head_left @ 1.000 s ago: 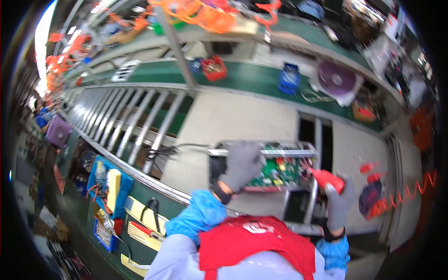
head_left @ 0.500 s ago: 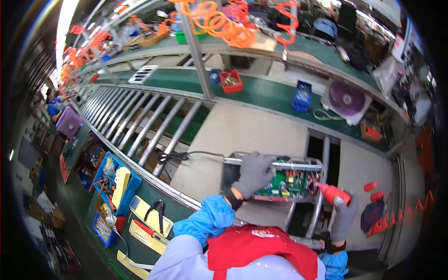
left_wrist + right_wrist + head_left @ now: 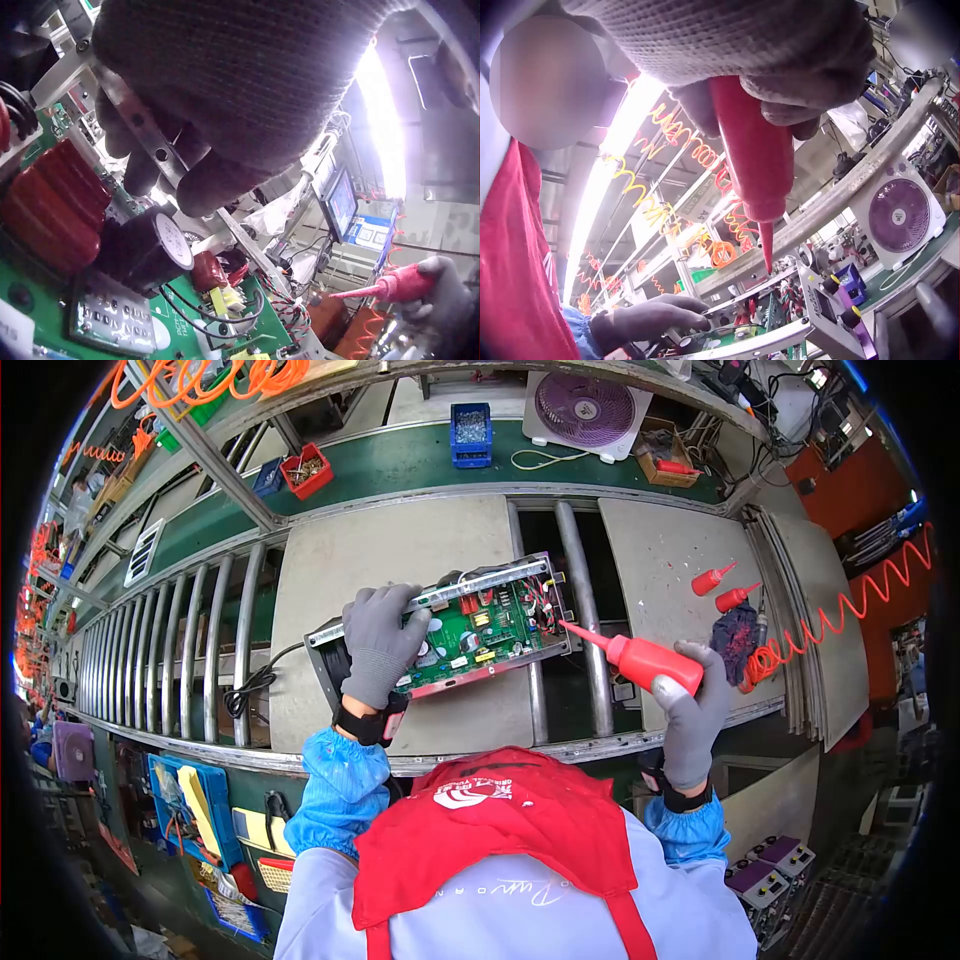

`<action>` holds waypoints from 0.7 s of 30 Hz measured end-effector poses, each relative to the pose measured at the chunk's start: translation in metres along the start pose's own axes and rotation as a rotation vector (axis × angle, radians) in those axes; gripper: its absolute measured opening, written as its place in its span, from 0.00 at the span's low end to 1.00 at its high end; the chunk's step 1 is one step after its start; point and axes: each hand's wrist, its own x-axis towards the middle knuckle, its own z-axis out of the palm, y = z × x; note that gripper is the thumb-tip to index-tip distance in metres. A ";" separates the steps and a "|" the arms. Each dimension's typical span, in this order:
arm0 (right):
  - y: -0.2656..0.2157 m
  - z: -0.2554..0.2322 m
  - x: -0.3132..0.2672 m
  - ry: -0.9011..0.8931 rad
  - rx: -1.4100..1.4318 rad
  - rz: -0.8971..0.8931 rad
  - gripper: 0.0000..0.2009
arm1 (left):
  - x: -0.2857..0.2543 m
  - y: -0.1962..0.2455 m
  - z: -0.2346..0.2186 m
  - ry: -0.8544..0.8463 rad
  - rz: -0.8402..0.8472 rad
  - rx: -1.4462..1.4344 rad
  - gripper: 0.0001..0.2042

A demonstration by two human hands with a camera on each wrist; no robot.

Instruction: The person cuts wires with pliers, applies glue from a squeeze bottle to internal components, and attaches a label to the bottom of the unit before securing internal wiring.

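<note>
An electronic unit with an open metal frame (image 3: 480,582) lies at a slant on the grey board, its green circuit board (image 3: 455,637) exposed. My gloved left hand (image 3: 382,645) grips the unit's left part; in the left wrist view its fingers curl over the metal rail (image 3: 124,97). Near the right end, my gloved right hand (image 3: 697,720) holds a red squeeze bottle (image 3: 648,662) by its base. The thin nozzle points left at the bundled wires (image 3: 543,608). In the right wrist view the bottle (image 3: 754,161) tilts nozzle down, its tip overlapping the unit.
Two more red bottles (image 3: 712,579) and a dark cloth (image 3: 735,642) lie on the right-hand board. Metal rollers (image 3: 205,650) run left. Behind stand a purple fan (image 3: 585,408), a blue bin (image 3: 471,435) and a red bin (image 3: 306,470). A black cord (image 3: 250,685) trails from the unit.
The head view has swung, shifting the scene leftward. The unit now sits more slanted, its right end farther away. The left hand stays on the unit, and the right keeps the bottle, its nozzle toward the wires.
</note>
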 end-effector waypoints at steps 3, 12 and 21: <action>0.004 0.005 -0.006 0.021 -0.011 -0.013 0.22 | 0.001 0.001 -0.001 -0.017 -0.006 -0.002 0.14; 0.031 0.027 -0.002 -0.036 -0.163 -0.128 0.22 | -0.001 0.001 0.000 0.005 -0.002 -0.013 0.14; 0.034 0.049 -0.001 -0.064 -0.219 -0.277 0.23 | -0.003 0.003 0.000 0.022 -0.012 -0.001 0.12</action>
